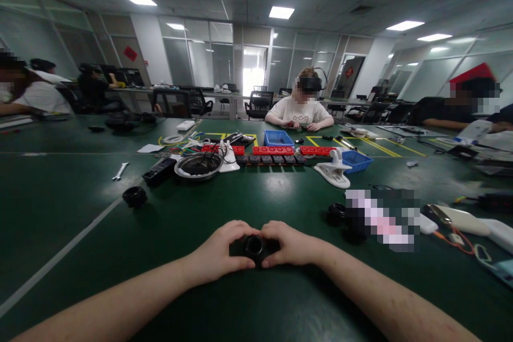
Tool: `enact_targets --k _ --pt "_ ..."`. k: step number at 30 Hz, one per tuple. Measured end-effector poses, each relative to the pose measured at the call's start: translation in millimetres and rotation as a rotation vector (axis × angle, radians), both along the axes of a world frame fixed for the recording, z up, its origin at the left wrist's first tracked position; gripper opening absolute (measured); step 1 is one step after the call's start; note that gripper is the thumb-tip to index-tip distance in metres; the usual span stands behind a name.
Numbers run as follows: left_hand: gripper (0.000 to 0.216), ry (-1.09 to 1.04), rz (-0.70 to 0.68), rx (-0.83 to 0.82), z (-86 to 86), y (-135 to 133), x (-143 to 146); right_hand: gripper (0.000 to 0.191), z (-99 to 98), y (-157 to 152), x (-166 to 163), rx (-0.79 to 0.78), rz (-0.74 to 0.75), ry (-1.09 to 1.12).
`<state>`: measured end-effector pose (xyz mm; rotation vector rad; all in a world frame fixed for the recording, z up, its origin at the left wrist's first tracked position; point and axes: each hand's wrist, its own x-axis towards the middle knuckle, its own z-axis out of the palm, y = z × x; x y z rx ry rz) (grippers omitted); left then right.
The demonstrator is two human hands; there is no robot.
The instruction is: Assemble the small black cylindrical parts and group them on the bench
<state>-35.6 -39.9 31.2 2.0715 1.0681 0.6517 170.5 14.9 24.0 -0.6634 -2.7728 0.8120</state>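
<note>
Low in the middle of the view, a small black ring-shaped part [255,246] with a round hole faces up between my two hands. From its left side my left hand [226,248] grips it, thumb below and fingers above. My right hand [286,245] closes on it from the right in the same way, and the fingertips of both hands nearly meet. A similar black round part [135,197] sits on the green table [168,299] to the left. Another black round part [337,213] lies to the right of my right hand.
Ahead stand a metal bowl [198,165] holding dark cables, a row of black sockets [272,160], red strips [273,150], a blue tray [278,139] and a white clamp base [333,170]. A wrench [120,171] lies left. Across the table sits a person [300,109] wearing a headset.
</note>
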Motion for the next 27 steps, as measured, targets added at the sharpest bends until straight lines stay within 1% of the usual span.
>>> enact_targets --k 2,3,5,6,8,9,11,12,14,19,20,23,25,27 --pt "0.040 0.011 0.010 -0.018 -0.6 0.9 0.6 0.030 -2.5 1.7 -1.1 -0.010 -0.007 -0.003" --pt "0.039 0.018 0.021 -0.025 -1.3 1.0 1.6 0.031 -3.9 0.6 -2.8 -0.014 -0.035 -0.008" --pt "0.038 0.041 0.079 -0.032 -3.6 0.6 4.7 0.036 -6.8 -5.0 -8.1 0.007 -0.144 -0.033" --pt "0.038 0.053 0.127 -0.031 -5.0 0.2 6.6 0.040 -8.1 -8.9 -11.4 0.042 -0.216 -0.051" --pt "0.037 0.068 0.237 -0.023 -8.2 -0.9 10.4 0.045 -9.9 -17.4 -18.1 0.161 -0.349 -0.093" --pt "0.036 0.069 0.283 -0.017 -9.5 -1.4 12.0 0.046 -10.3 -21.2 -20.9 0.225 -0.391 -0.114" --pt "0.035 0.063 0.329 -0.004 -11.2 -2.0 13.7 0.049 -10.1 -26.2 -24.0 0.310 -0.417 -0.142" --pt "0.035 0.059 0.330 -0.001 -11.3 -2.1 13.6 0.051 -9.4 -27.2 -24.1 0.325 -0.407 -0.141" --pt "0.036 0.054 0.286 -0.002 -10.5 -1.9 11.3 0.054 -7.5 -26.1 -21.3 0.306 -0.358 -0.110" --pt "0.063 0.024 0.072 -0.006 -5.4 1.8 -1.3 0.053 -2.5 -11.4 -7.1 0.098 -0.171 -0.007" --pt "0.063 0.021 0.033 -0.009 -4.2 2.9 -3.5 0.051 -2.1 -7.9 -4.8 0.064 -0.137 -0.003" --pt "0.048 0.007 -0.066 -0.043 -1.1 6.1 -7.1 0.041 -2.4 0.1 -0.6 0.012 -0.060 -0.010" --pt "0.043 -0.007 -0.071 -0.082 -0.3 7.2 -7.0 0.035 -3.4 2.4 -0.3 0.021 -0.040 -0.013" --pt "0.042 -0.005 -0.030 -0.107 -0.6 6.9 -5.1 0.034 -4.8 1.8 -1.9 0.057 -0.048 -0.021"
